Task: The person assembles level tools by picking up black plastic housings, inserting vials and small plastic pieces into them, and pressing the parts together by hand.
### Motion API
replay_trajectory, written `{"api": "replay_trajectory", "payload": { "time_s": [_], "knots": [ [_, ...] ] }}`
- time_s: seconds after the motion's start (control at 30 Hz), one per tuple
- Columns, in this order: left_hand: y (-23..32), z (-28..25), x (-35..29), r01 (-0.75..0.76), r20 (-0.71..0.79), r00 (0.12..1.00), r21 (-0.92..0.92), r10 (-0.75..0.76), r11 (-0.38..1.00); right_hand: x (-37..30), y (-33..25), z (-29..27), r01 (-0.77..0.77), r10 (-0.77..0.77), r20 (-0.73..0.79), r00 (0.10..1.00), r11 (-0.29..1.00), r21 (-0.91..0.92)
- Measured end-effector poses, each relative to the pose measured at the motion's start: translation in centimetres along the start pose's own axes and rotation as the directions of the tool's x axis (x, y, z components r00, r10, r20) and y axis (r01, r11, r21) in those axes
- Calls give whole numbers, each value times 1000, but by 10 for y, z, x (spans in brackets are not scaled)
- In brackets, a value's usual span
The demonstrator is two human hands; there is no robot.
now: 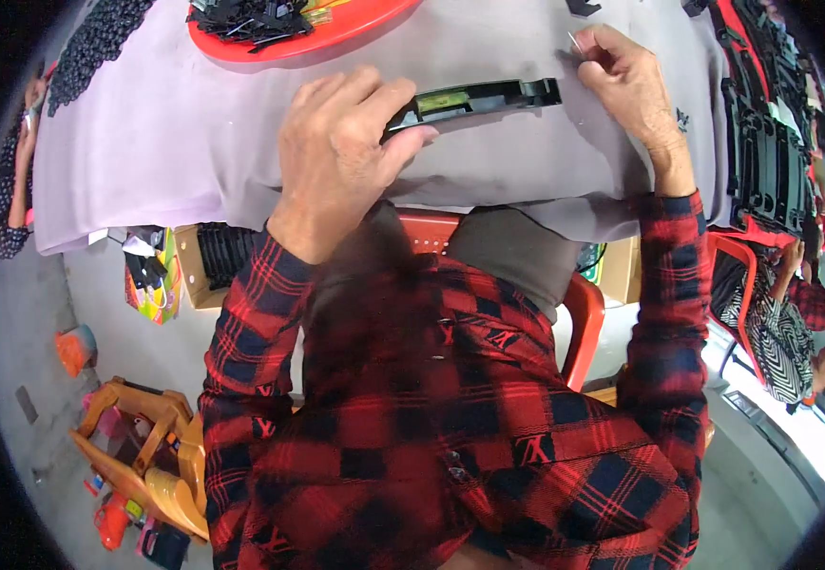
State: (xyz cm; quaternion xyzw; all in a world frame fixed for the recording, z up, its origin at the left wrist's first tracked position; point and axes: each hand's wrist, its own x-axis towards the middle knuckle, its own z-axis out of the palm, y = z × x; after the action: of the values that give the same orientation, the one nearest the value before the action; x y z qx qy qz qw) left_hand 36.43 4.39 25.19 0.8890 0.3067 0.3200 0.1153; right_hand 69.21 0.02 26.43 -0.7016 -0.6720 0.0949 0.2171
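My left hand is closed around one end of a long, narrow black plastic part, keeping it just above the grey cloth. This part is hollow, with a yellow-green patch inside and a raised clip shape at its right end. Beyond that end, my right hand pinches a thin, silvery, pin-like piece between thumb and forefinger, apart from the black part. Its exact kind is too small to make out. My left palm and fingers hide the left end of the black part.
A red tray with small black pieces stands at the far side of the cloth-covered table. Black beads or pellets are heaped far left. Long black parts are stacked at right. Other people sit on both sides.
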Motion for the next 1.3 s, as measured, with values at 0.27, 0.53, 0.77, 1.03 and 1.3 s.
{"api": "replay_trajectory", "payload": {
  "time_s": [0.27, 0.53, 0.77, 1.03, 1.3],
  "knots": [
    [1, 16, -1, 13, -57, 998, -43, -15, 999, 6, -43, -4, -45, 194, -61, 979, 497, 867],
    [1, 19, 0, -4, -80, 997, -81, -3, 997, 8, -107, 11, 56, 116, -42, 992, -123, 991],
    [3, 20, -4, 41, -80, 996, -81, -48, 996, 13, -123, 50, 30, 187, -22, 982, -39, 999],
    [2, 20, -3, 8, -123, 992, -90, -19, 996, 14, -121, 52, 121, 213, -119, 970, 5, 993],
    [-1, 27, -3, -8, -141, 990, -88, -5, 996, 14, -121, 61, 136, 216, -165, 962, 142, 980]
  ]
}}
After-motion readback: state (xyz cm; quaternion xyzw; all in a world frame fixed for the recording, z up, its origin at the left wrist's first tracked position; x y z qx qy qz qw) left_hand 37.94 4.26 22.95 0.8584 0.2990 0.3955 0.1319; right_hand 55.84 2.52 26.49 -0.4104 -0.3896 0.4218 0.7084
